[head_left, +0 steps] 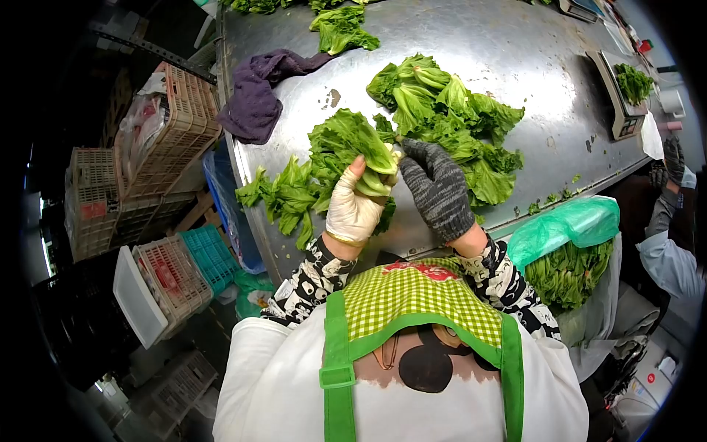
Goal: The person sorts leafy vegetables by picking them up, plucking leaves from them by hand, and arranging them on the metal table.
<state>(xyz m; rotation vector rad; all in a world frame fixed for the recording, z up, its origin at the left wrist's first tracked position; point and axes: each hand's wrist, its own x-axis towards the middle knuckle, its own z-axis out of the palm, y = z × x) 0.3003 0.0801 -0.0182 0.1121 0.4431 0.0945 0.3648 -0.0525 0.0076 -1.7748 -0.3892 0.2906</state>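
My left hand (356, 206), in a whitish glove with the thumb tip bare, is closed around the base of a green lettuce head (346, 141). Its leaves point up and to the left. My right hand (436, 184), in a dark grey knitted glove, has its fingers bent together at the stem end of that lettuce; whatever its fingertips pinch is too small to make out. Loose leaves (291, 193) lie left of my left hand on the metal table (549, 88). Beyond my right hand is a pile of lettuce (449, 118).
A purple cloth (254, 96) lies at the table's left edge. At the right stands a scale (617, 96) with greens on it. A bag of greens (571, 272) is below the right edge, near another person's arm (663, 236). Crates (166, 132) are stacked left.
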